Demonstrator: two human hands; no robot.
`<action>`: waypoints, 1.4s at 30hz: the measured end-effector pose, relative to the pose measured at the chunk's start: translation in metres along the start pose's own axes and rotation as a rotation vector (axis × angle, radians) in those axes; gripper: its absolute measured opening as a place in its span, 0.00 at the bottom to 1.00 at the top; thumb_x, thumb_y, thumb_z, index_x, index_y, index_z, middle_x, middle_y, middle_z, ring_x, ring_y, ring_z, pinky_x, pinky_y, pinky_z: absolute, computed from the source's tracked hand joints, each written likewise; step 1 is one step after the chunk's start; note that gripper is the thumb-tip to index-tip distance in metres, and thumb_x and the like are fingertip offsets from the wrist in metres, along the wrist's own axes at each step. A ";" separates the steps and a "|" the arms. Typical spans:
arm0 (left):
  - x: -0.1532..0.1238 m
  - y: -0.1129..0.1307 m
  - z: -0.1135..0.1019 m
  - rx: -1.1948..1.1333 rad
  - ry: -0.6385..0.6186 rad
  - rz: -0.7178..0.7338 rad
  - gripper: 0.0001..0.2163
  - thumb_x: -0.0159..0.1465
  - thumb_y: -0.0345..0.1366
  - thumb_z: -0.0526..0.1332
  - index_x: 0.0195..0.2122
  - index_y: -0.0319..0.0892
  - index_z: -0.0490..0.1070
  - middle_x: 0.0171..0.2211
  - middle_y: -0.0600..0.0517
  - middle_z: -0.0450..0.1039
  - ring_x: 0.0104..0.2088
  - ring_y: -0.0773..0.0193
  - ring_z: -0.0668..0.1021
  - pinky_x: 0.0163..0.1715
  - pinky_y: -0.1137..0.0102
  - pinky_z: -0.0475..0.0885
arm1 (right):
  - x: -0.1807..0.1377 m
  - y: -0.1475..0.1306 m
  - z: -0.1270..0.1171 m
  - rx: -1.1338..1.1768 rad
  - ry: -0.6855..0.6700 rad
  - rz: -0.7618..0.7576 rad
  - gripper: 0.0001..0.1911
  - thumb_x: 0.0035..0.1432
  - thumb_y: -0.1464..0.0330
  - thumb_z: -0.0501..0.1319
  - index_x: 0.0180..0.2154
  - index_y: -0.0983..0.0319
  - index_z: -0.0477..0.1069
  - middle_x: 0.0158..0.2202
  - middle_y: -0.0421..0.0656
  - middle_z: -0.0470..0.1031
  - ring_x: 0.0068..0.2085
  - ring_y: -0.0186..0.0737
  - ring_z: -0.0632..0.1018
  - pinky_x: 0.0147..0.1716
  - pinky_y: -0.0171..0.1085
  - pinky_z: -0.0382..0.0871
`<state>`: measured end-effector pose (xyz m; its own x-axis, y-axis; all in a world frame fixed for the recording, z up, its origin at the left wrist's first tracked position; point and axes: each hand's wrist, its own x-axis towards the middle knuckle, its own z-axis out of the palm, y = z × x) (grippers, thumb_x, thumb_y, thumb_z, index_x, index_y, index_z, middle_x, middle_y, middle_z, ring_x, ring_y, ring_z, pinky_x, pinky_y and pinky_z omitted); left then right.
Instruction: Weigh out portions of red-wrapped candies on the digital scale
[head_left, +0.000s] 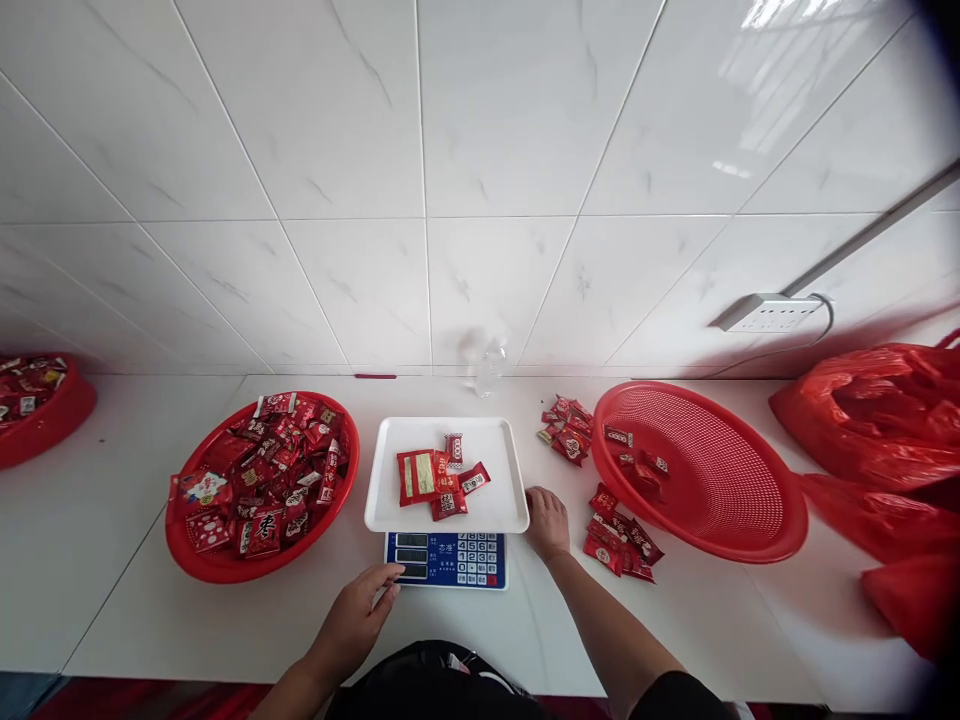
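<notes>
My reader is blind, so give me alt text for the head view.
A person's left hand and right hand flank a scale whose white tray holds red packets. A heaped red basket stands left, a sparser red basket right.

Electronic scale (444, 578) stands on the white surface (112, 560); its white tray (386, 490) carries red packets (417, 478). Left hand (358, 615) is at the scale's left edge, right hand (547, 522) beside the tray. Heaped basket (225, 573) stands left; sparsely filled perforated basket (720, 475), right.
</notes>
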<state>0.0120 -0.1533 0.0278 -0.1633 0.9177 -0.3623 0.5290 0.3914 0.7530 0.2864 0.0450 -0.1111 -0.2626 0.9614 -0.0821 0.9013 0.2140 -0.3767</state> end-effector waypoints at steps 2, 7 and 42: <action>0.000 -0.001 0.001 -0.009 -0.010 -0.001 0.17 0.61 0.44 0.51 0.46 0.47 0.70 0.45 0.50 0.73 0.45 0.61 0.74 0.47 0.66 0.69 | -0.013 0.012 -0.002 0.030 0.060 0.071 0.16 0.56 0.65 0.47 0.43 0.63 0.66 0.45 0.51 0.71 0.48 0.49 0.68 0.47 0.47 0.59; -0.002 -0.002 0.006 -0.021 -0.045 0.029 0.16 0.60 0.43 0.52 0.48 0.49 0.70 0.44 0.51 0.74 0.44 0.61 0.75 0.45 0.67 0.70 | -0.029 0.016 -0.009 0.172 0.155 0.164 0.12 0.54 0.63 0.49 0.36 0.61 0.65 0.29 0.45 0.75 0.29 0.43 0.74 0.27 0.37 0.63; -0.021 -0.010 0.021 -0.003 -0.071 0.039 0.18 0.60 0.44 0.52 0.48 0.48 0.70 0.46 0.49 0.73 0.44 0.60 0.75 0.45 0.65 0.69 | -0.055 0.148 -0.150 -0.173 0.183 0.405 0.24 0.58 0.65 0.43 0.52 0.65 0.65 0.47 0.51 0.72 0.47 0.51 0.72 0.44 0.46 0.65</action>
<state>0.0274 -0.1781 0.0165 -0.0834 0.9252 -0.3703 0.5312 0.3557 0.7690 0.4855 0.0502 -0.0238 0.1723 0.9848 -0.0209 0.9668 -0.1732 -0.1878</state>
